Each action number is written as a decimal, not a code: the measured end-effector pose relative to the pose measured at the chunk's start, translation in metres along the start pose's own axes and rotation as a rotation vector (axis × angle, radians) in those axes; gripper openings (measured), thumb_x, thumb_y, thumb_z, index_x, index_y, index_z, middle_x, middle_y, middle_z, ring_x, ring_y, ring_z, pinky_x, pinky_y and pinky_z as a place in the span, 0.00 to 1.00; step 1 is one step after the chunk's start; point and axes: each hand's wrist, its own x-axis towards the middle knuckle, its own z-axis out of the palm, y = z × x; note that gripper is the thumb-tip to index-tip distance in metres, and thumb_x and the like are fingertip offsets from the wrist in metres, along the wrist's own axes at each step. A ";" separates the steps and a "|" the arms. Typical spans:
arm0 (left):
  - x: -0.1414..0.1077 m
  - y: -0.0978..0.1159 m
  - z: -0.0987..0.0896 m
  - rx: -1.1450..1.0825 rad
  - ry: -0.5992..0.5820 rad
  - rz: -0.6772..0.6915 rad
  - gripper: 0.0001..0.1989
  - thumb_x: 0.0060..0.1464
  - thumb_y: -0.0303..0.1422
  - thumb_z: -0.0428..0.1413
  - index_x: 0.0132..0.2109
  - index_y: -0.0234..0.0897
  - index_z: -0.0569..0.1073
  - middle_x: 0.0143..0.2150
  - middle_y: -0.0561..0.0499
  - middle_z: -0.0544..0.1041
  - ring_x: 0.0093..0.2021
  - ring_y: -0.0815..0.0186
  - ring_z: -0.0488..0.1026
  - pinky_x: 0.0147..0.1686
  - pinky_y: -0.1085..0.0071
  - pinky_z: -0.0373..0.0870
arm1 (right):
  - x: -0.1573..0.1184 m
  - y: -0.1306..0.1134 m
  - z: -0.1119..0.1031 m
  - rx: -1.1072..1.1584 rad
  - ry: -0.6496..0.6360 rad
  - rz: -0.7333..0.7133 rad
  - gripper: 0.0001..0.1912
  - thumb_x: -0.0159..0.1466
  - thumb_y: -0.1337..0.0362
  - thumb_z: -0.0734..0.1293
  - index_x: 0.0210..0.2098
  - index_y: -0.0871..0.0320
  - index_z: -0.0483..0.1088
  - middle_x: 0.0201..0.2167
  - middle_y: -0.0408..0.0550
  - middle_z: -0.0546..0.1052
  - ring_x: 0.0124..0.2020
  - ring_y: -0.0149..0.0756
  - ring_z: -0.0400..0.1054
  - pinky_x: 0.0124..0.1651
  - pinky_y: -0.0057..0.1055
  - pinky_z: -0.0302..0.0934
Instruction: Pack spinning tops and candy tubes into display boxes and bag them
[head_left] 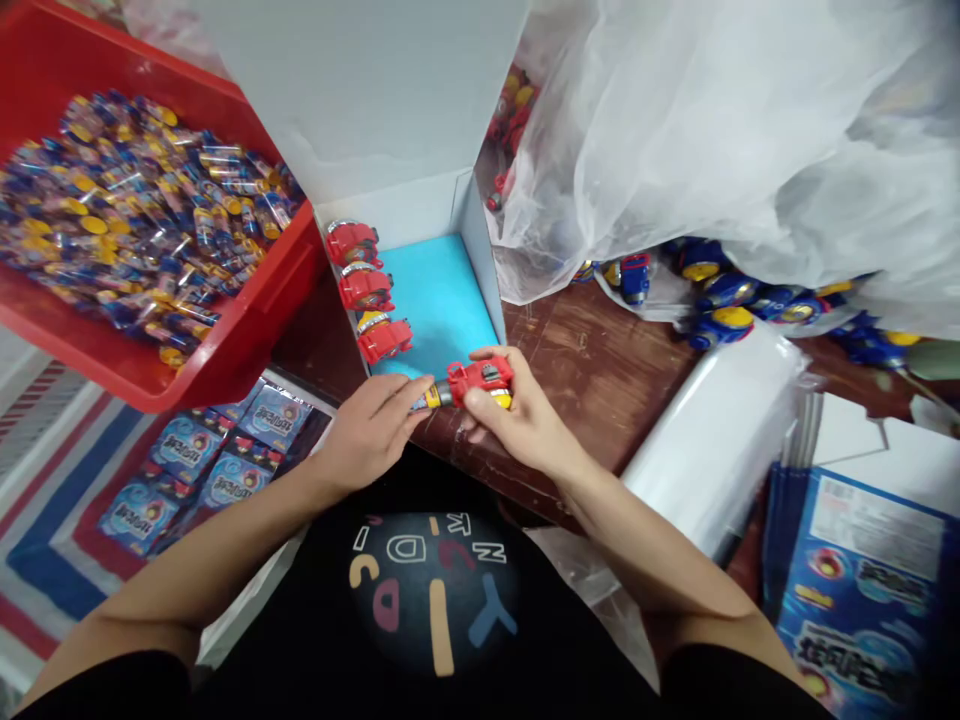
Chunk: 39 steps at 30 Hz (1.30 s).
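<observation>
Nearest the camera was a black T-shirt [409, 610] printed with coloured letters. Above it, the left hand [382, 422] had its grip closed, fingertips pinching a small clear plastic tube with yellow and blue markings [425, 398]; the right hand [514, 405] had its grip wrapped around a red plastic toy [480, 378]. Both pieces were over the front edge of the brown wooden surface [577, 340]; whether the tube was seated in the toy's dark grey end could not be told. Holding them in one line, pressing the tube lightly and bracing the toy firmly, seemed wise. At far left, a red plastic bin [255, 330] held heaped similar tubes [150, 220], above blue printed packs [232, 480]. Next stood an open white cardboard box [375, 110], three red toys [365, 288] along the left of its light-blue floor [431, 295]. Rightward, translucent plastic bags [675, 130] partly covered blue-and-yellow toys [727, 290], beyond a white plastic-wrapped bundle [697, 450] and a blue printed carton [862, 570].
</observation>
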 end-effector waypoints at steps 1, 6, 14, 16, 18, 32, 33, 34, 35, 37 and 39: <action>0.000 -0.003 -0.002 -0.051 -0.043 -0.052 0.16 0.70 0.28 0.57 0.63 0.32 0.73 0.50 0.41 0.78 0.50 0.60 0.77 0.52 0.65 0.76 | -0.002 0.001 -0.009 -0.094 -0.055 -0.041 0.43 0.66 0.40 0.72 0.69 0.54 0.53 0.49 0.54 0.79 0.42 0.41 0.80 0.44 0.42 0.79; 0.006 -0.005 -0.016 -0.401 -0.204 -0.283 0.11 0.73 0.33 0.55 0.57 0.36 0.75 0.48 0.47 0.79 0.47 0.66 0.79 0.49 0.70 0.77 | -0.002 0.002 -0.060 -0.769 -0.205 -0.514 0.45 0.72 0.61 0.70 0.79 0.40 0.42 0.78 0.57 0.57 0.76 0.52 0.58 0.67 0.57 0.70; -0.007 0.008 -0.016 -0.144 -0.048 -0.031 0.19 0.72 0.31 0.56 0.66 0.36 0.70 0.51 0.43 0.77 0.49 0.62 0.76 0.51 0.67 0.77 | -0.010 -0.015 -0.044 -0.498 -0.004 -0.275 0.38 0.69 0.52 0.74 0.75 0.43 0.59 0.46 0.44 0.84 0.37 0.35 0.81 0.38 0.32 0.80; 0.000 -0.003 -0.023 -0.091 0.007 -0.002 0.25 0.71 0.40 0.57 0.70 0.40 0.68 0.55 0.41 0.76 0.54 0.59 0.75 0.54 0.62 0.76 | -0.011 -0.022 -0.048 -0.471 0.005 -0.262 0.36 0.69 0.54 0.74 0.72 0.40 0.63 0.49 0.43 0.83 0.39 0.37 0.81 0.38 0.33 0.80; 0.010 -0.022 -0.030 0.017 0.119 -0.003 0.33 0.66 0.50 0.60 0.72 0.43 0.68 0.63 0.38 0.73 0.61 0.51 0.71 0.61 0.55 0.72 | -0.008 -0.025 -0.056 -0.547 0.000 -0.327 0.36 0.70 0.56 0.73 0.73 0.38 0.61 0.56 0.46 0.81 0.47 0.41 0.81 0.44 0.38 0.80; 0.016 -0.076 -0.021 0.133 0.160 0.057 0.15 0.68 0.30 0.61 0.60 0.45 0.80 0.59 0.48 0.82 0.58 0.59 0.76 0.58 0.57 0.76 | 0.032 -0.072 0.001 -1.319 -0.389 -0.792 0.19 0.76 0.69 0.60 0.62 0.55 0.73 0.39 0.48 0.81 0.34 0.35 0.70 0.30 0.34 0.61; 0.017 -0.073 -0.018 0.131 0.167 0.039 0.15 0.68 0.31 0.61 0.59 0.45 0.80 0.59 0.48 0.82 0.58 0.58 0.76 0.58 0.57 0.77 | 0.034 -0.073 0.011 -1.329 -0.403 -0.786 0.18 0.76 0.69 0.60 0.61 0.56 0.74 0.39 0.49 0.81 0.34 0.36 0.70 0.29 0.35 0.61; 0.018 -0.071 -0.016 0.121 0.172 0.025 0.15 0.69 0.31 0.61 0.59 0.45 0.80 0.59 0.47 0.82 0.59 0.58 0.76 0.58 0.57 0.76 | 0.037 -0.071 0.022 -1.335 -0.413 -0.765 0.18 0.76 0.69 0.60 0.59 0.58 0.75 0.40 0.50 0.81 0.34 0.37 0.70 0.29 0.35 0.60; 0.018 -0.067 -0.014 0.102 0.177 0.014 0.16 0.69 0.30 0.60 0.61 0.44 0.79 0.59 0.47 0.81 0.59 0.57 0.76 0.59 0.56 0.76 | 0.040 -0.068 0.031 -1.338 -0.420 -0.731 0.17 0.76 0.68 0.60 0.58 0.58 0.75 0.40 0.51 0.80 0.35 0.37 0.70 0.27 0.36 0.58; 0.016 -0.062 -0.019 0.049 0.193 -0.010 0.20 0.70 0.29 0.57 0.66 0.44 0.76 0.62 0.45 0.80 0.62 0.57 0.75 0.62 0.55 0.75 | 0.047 -0.061 0.042 -1.330 -0.415 -0.663 0.15 0.76 0.65 0.62 0.58 0.56 0.75 0.41 0.50 0.80 0.35 0.38 0.71 0.25 0.35 0.54; 0.004 -0.064 -0.039 0.057 0.274 -0.041 0.26 0.70 0.26 0.55 0.72 0.46 0.70 0.66 0.44 0.76 0.66 0.55 0.73 0.66 0.52 0.72 | 0.054 -0.058 0.035 -1.279 -0.403 -0.648 0.19 0.75 0.55 0.66 0.62 0.53 0.72 0.42 0.48 0.80 0.37 0.38 0.73 0.24 0.33 0.53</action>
